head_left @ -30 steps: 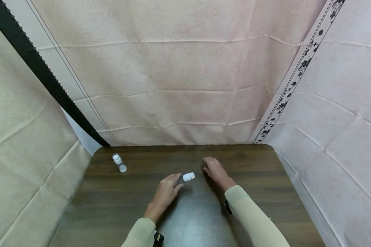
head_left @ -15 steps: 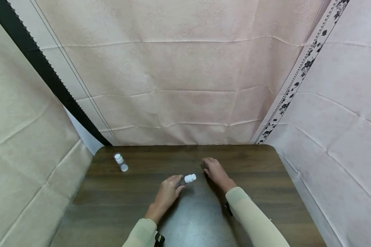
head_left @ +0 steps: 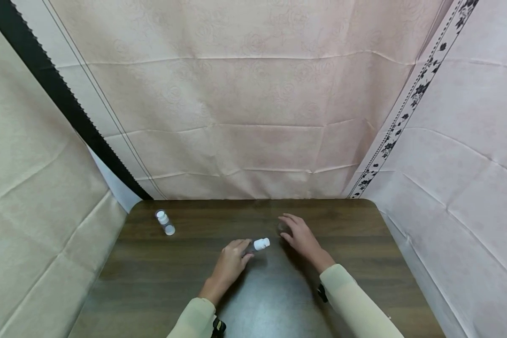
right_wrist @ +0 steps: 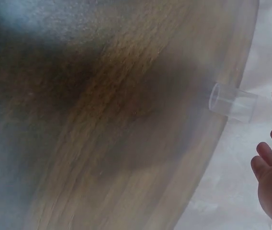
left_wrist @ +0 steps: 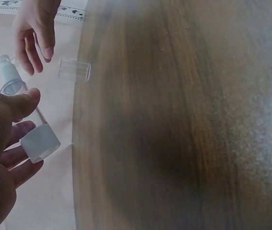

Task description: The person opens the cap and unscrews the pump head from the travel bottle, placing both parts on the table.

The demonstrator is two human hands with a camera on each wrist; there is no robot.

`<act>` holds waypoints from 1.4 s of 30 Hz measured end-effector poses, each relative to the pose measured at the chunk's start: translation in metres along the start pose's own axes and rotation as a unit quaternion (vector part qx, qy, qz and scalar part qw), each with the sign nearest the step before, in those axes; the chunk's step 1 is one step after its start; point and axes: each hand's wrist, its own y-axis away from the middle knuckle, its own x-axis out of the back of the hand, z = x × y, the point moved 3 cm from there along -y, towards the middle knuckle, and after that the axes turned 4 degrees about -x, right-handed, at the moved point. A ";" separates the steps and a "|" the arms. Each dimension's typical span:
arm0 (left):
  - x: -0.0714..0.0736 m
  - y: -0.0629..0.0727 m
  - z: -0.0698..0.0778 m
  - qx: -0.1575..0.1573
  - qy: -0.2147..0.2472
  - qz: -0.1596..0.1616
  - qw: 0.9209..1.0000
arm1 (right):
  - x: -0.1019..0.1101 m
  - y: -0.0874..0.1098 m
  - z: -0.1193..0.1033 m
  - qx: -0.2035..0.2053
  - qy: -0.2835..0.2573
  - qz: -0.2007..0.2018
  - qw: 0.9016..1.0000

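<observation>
Mostly pale drapes (head_left: 257,94), brown tabletop (head_left: 143,277)

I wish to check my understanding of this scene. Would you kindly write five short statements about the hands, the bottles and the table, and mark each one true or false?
1. The left hand holds a bottle with a white top. True.
2. The right hand grips the clear cylinder. False: its fingers are open and apart from it.
3. A second bottle stands on the table, to the left of both hands. True.
4. The tabletop is plain white. False: it is brown with a wood grain.
5. Both sleeves are black. False: they are pale.
</observation>
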 end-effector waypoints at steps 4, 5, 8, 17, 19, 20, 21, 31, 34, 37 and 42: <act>0.000 -0.002 0.002 -0.006 -0.013 -0.001 1.000 | 0.010 0.008 -0.002 0.007 -0.013 0.020 1.000; 0.000 -0.002 0.002 -0.007 -0.017 -0.001 1.000 | 0.012 0.011 -0.003 0.009 -0.018 0.025 0.999; 0.000 -0.003 0.003 -0.014 -0.027 0.003 1.000 | 0.020 0.019 -0.007 0.014 -0.034 0.043 0.998; 0.000 -0.004 0.012 -0.038 -0.050 0.005 0.998 | 0.037 0.050 -0.020 -0.013 -0.107 0.091 0.990; 0.000 -0.005 0.015 -0.042 -0.053 0.004 0.998 | 0.040 0.055 -0.023 -0.026 -0.135 0.094 0.986; 0.000 -0.005 0.016 -0.044 -0.055 0.004 0.998 | 0.040 0.057 -0.024 -0.033 -0.152 0.094 0.983; 0.000 -0.006 0.018 -0.047 -0.057 0.003 0.997 | 0.041 0.059 -0.025 -0.044 -0.169 0.093 0.980; 0.002 -0.011 0.031 -0.074 -0.089 0.000 0.993 | 0.028 0.070 -0.044 -0.146 -0.302 0.038 0.941; 0.002 -0.012 0.035 -0.085 -0.096 0.001 0.992 | 0.026 0.069 -0.050 -0.148 -0.311 0.033 0.938; 0.001 -0.013 0.037 -0.091 -0.106 0.002 0.990 | 0.025 0.068 -0.053 -0.144 -0.311 0.033 0.939; 0.001 -0.015 0.042 -0.099 -0.115 -0.005 0.988 | 0.024 0.068 -0.055 -0.139 -0.291 0.037 0.946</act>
